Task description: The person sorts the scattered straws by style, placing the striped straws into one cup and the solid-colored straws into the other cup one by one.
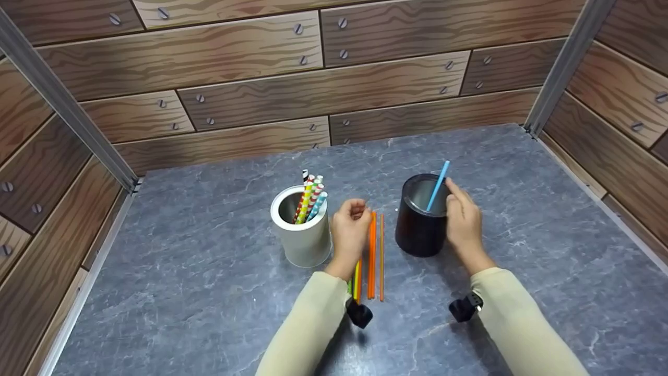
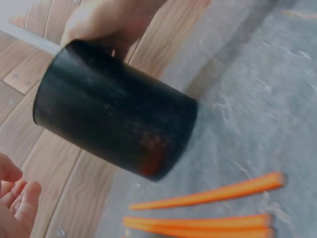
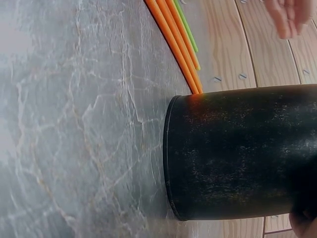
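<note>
Gripping the black cup (image 1: 420, 237) with the right hand (image 1: 464, 222), holding the empty, loosely curled left hand (image 1: 349, 227) near orange straws (image 1: 371, 261), apparently choosing one, likely needing a pinch next.

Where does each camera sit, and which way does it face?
Head: worn on the head, facing forward and down at the table, white cup, black cup and orange straws; sleeves, left grip and right grip show.
Left wrist: on that wrist, facing the black cup's side; left grip at lower left, right grip at the top.
Right wrist: on that wrist, facing the black cup from further right; right grip at lower right, left grip at upper right.
Shared: both wrist views show the black cup and orange straws.
</note>
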Demonstrator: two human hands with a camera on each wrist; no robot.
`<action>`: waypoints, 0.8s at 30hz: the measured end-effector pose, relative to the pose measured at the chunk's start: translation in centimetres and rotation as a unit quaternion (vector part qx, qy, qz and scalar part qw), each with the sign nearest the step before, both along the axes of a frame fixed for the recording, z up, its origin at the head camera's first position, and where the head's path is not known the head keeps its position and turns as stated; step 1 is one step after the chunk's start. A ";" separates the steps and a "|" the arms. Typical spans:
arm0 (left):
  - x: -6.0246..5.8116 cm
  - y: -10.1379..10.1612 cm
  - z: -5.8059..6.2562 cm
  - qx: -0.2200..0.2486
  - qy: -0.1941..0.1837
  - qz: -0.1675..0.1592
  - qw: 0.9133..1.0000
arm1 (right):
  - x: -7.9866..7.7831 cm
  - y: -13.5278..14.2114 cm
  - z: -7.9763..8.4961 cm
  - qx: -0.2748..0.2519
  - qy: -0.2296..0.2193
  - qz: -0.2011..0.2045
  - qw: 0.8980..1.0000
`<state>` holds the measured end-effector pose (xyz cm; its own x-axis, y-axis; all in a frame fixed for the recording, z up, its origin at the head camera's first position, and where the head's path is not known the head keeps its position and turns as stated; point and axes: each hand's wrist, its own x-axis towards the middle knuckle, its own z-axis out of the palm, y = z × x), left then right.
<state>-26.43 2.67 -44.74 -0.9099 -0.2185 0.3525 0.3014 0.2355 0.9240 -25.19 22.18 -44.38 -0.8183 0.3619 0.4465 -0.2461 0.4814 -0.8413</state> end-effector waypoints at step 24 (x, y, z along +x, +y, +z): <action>1.2 -2.1 -5.4 -0.148 -0.038 0.030 0.988 | -0.3 0.0 -0.2 -0.001 0.009 -0.007 1.000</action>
<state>-25.25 0.62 -50.12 -0.9246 -0.1710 0.3404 0.2108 0.5146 0.8311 -25.46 22.14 -44.54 -0.8052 0.3743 0.4599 -0.2545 0.4825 -0.8381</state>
